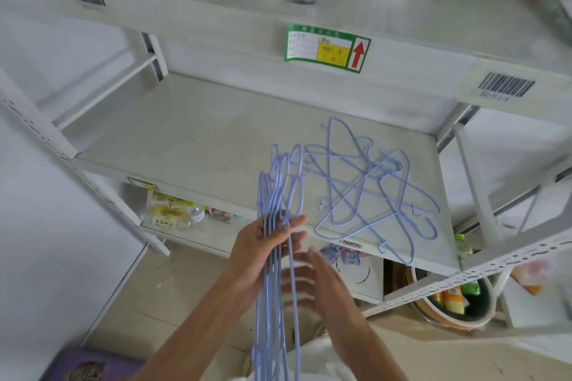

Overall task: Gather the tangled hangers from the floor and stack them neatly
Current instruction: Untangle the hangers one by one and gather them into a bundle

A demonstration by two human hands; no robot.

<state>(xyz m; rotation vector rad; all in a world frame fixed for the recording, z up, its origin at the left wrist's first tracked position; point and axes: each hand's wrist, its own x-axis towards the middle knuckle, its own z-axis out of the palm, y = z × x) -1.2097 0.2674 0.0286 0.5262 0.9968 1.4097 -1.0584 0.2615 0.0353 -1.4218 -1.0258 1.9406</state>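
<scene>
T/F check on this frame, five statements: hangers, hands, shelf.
1. The left hand grips a bundle of hangers. True.
2. The right hand holds a bottle. False: it holds nothing and is blurred, beside the bundle.
3. A tangled pile of hangers lies on the middle shelf. True.
4. The hangers are red. False: they are light blue-purple.
5. The green label bears a red arrow pointing down. False: it points up.
</scene>
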